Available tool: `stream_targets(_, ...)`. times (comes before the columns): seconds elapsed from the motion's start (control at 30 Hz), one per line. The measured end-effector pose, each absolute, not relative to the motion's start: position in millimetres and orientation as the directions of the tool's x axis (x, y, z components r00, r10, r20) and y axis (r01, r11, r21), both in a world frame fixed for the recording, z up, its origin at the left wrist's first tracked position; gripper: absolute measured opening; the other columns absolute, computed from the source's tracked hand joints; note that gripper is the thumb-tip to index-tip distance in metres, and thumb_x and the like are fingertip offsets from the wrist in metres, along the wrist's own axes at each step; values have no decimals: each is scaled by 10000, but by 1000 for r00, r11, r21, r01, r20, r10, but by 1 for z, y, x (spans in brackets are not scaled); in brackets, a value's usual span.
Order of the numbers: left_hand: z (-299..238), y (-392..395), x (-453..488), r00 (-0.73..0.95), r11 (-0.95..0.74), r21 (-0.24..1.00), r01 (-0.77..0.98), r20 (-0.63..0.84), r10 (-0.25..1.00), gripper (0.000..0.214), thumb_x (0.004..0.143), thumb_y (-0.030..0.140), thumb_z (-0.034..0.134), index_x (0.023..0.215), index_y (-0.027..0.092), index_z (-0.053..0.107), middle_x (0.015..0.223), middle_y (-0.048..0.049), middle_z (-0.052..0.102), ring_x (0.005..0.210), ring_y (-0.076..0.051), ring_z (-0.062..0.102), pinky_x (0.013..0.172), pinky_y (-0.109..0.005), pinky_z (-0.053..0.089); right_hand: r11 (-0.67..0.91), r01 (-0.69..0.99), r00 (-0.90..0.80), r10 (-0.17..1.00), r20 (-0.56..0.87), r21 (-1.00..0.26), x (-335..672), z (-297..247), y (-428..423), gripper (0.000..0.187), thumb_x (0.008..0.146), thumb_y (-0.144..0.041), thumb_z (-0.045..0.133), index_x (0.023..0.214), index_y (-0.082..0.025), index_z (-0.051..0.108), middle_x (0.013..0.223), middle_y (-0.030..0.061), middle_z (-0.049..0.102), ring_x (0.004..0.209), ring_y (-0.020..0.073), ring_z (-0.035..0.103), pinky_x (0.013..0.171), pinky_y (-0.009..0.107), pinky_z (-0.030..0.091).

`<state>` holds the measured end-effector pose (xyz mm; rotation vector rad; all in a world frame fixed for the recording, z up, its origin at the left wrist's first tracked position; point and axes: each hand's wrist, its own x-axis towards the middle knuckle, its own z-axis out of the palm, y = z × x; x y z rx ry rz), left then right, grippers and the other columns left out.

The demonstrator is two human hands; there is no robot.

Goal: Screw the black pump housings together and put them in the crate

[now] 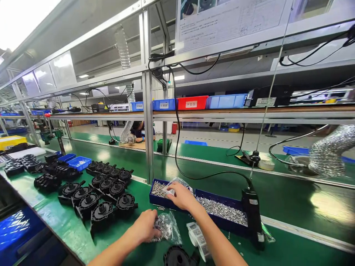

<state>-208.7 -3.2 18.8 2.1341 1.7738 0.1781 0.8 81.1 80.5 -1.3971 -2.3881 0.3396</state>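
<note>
My left hand [147, 226] is closed on the side of a clear plastic bag [168, 226] of small shiny metal parts, low over the green bench. My right hand [181, 195] reaches over a blue tray of screws [159, 189], its fingers bent around another clear plastic bag [179, 181] whose contents are mostly hidden. Adjoining that tray is a blue tray of small metal fasteners [222, 210]. A few loose screws [161, 208] lie before the trays. Between my forearms are a roll of printed labels [198, 236] and a black round housing [177, 256].
Rows of black pump-like housings [101, 211] cover the left bench, with a small blue bin [79, 163] behind them. A black corded electric screwdriver [251, 214] hangs at the right tray's end. A metal post [148, 111] rises behind the trays. Another person [140, 133] sits beyond.
</note>
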Motion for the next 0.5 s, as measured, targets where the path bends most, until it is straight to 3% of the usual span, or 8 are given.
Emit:
stream_targets(0.1,29,6,-205,220,-181,320,930,-89,972,230,771,164,695,997,198,721,1065,-120,722,1079,-332,665,895,-373,478,453,781,-410,891,194,-429,26,82,76,266,937,-312,636,1161,-205,731,1232,96,696,936,225,704,875,327,497)
stream_targets(0.27,55,20,-212,200,-177,279,944,-54,978,254,738,64,674,967,158,734,1067,-161,706,1063,-359,658,890,-408,479,463,742,-440,882,168,-485,43,84,74,174,873,-288,681,991,-219,788,1031,64,778,969,258,714,809,305,493)
stream_targets(0.33,65,19,-211,214,-200,287,937,-19,977,302,747,99,719,1041,166,727,1130,-145,681,1079,-327,646,927,-397,477,482,722,-459,870,177,-497,41,82,77,154,876,-278,675,959,-229,796,1002,51,787,948,251,718,803,300,495)
stream_targets(0.5,65,13,-194,556,-557,398,729,130,821,245,862,364,749,1094,287,737,1155,-37,636,1142,-235,575,980,-320,460,500,714,-455,863,218,-490,17,69,94,209,931,-191,607,1031,-210,789,1119,71,763,1054,246,691,917,337,494)
